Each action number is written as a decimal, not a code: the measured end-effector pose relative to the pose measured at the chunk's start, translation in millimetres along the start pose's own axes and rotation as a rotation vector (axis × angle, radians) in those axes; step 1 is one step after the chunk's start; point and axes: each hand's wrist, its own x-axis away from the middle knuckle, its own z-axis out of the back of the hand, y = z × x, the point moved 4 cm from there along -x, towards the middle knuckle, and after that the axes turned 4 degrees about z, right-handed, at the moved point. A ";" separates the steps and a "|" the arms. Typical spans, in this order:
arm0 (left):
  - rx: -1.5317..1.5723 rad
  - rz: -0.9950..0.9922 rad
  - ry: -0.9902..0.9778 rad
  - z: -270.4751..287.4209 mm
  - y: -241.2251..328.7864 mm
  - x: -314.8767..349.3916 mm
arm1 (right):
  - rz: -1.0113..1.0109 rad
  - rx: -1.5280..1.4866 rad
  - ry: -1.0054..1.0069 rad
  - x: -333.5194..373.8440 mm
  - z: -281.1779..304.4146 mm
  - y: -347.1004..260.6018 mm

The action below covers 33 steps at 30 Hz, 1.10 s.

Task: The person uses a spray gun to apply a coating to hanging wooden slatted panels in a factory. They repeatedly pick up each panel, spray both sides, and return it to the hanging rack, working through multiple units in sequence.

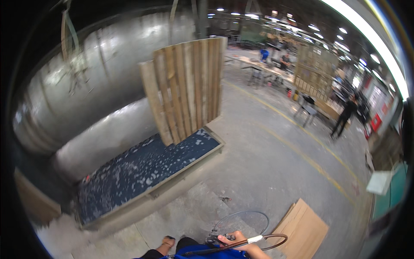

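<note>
At the lower edge, my right hand (237,238) is closed around a dark metal spray gun (212,238), partly hidden by the fingers. A brown hose (276,236) with a white wrapped section runs beside the hand and loops to its right. A thin grey hose (248,212) curves over the floor just beyond it. My left hand does not show. My foot (165,244), below a dark trouser leg, shows at the lower edge, left of the hand.
A long trough (116,190) of dark, foam-flecked liquid lies ahead left, below a large curved metal wall (108,56). Wooden slats (185,86) stand upright at its far end. Brown boards (300,231) lie at right. A person in dark clothes (346,113) stands far right.
</note>
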 end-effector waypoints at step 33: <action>0.363 0.269 0.026 45.8 -22.0 109.7 | 0.208 0.394 -0.456 -72.4 -87.2 -73.1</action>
